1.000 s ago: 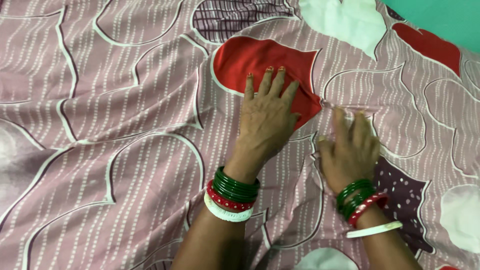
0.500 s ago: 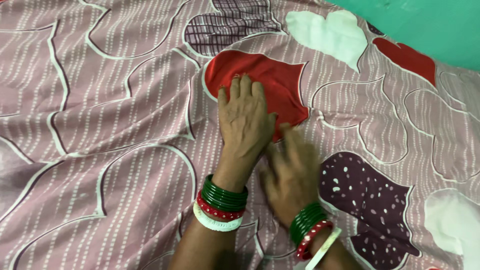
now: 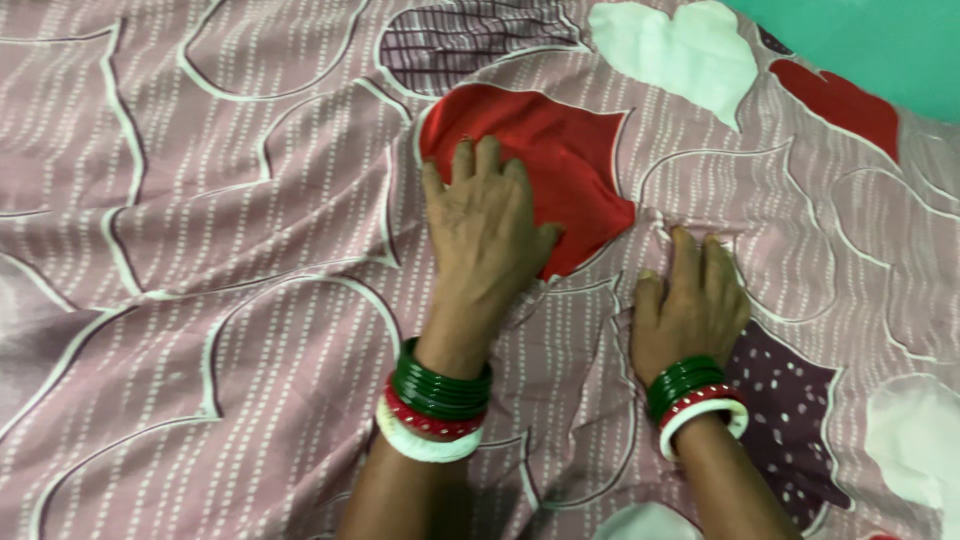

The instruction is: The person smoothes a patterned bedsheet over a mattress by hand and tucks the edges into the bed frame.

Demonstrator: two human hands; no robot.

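Fingers point(image 3: 480, 175) of the left hand point(image 3: 487, 245) lie flat and spread, grasping nothing, pressed palm-down on the bedsheet point(image 3: 200, 300); fingers point(image 3: 700, 255) of the right hand point(image 3: 690, 310) also lie flat and released, tips on the cloth just right of the left hand. Nearest: green, red and white bangles point(image 3: 437, 410) on the left wrist, a like set point(image 3: 692, 395) on the right. Sheet is pink, dotted, with outlined heart shapes, and lies under both palms. Left fingertips overlap the near edge of the red heart patch point(image 3: 560, 150); right fingertips touch a small ridge of bunched cloth point(image 3: 690, 225) just beyond them. Risk, as I judge it: pushing the palms unevenly could drive that ridge into a fresh crease, and the bangles might snag or drag the fabric. Far right: white heart patch point(image 3: 670, 55), teal wall point(image 3: 870, 50).
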